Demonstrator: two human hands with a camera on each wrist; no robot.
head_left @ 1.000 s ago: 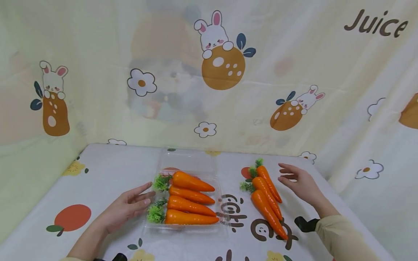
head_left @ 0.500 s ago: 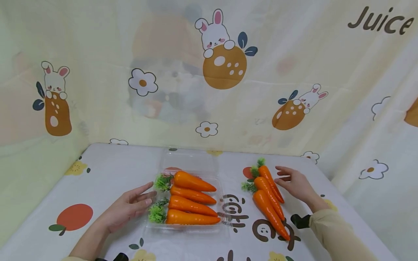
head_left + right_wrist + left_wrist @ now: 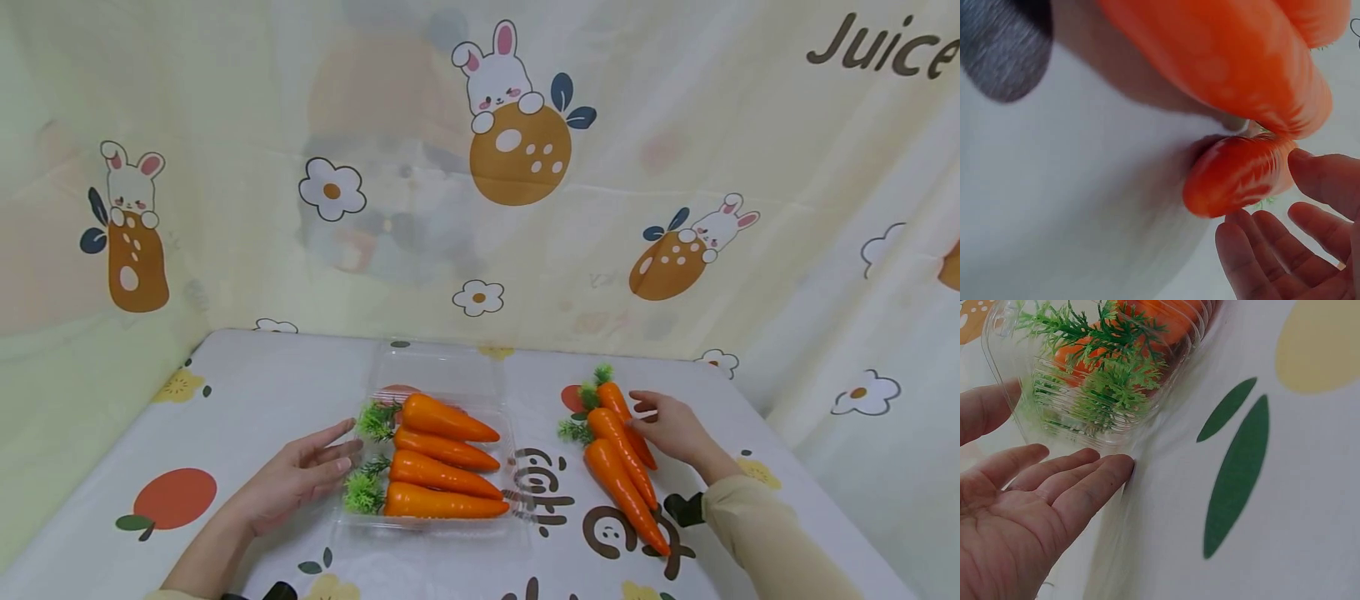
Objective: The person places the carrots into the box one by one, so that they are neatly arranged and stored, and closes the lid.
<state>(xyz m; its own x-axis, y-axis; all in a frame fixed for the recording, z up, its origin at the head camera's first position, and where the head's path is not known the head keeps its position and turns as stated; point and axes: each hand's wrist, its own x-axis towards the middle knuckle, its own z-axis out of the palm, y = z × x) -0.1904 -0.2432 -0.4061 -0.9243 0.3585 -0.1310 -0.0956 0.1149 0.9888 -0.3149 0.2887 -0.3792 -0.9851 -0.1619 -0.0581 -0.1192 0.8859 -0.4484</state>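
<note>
A clear plastic box point(image 3: 431, 522) with its lid point(image 3: 435, 371) laid back holds several orange carrots point(image 3: 450, 472) with green tops. At its left end is my left hand point(image 3: 296, 479), fingers extended beside the wall; the left wrist view puts the fingertips very near the box, and contact is unclear. Three more carrots lie right of the box: a near one point(image 3: 618, 483), a middle one point(image 3: 622, 446) and a far one point(image 3: 615, 400). My right hand point(image 3: 667, 427) reaches to the far carrot, thumb and loosely spread fingers point(image 3: 1235, 250) on either side of its body.
A white printed cloth point(image 3: 262, 375) covers the table. Behind it hangs a pale curtain point(image 3: 405, 250) with rabbit prints, which also closes off both sides. A dark wrist strap part point(image 3: 684, 508) sits below the right hand.
My right hand has moved left, from beside the loose carrots to the far one. The left hand keeps its place by the box. The head view has shifted slightly.
</note>
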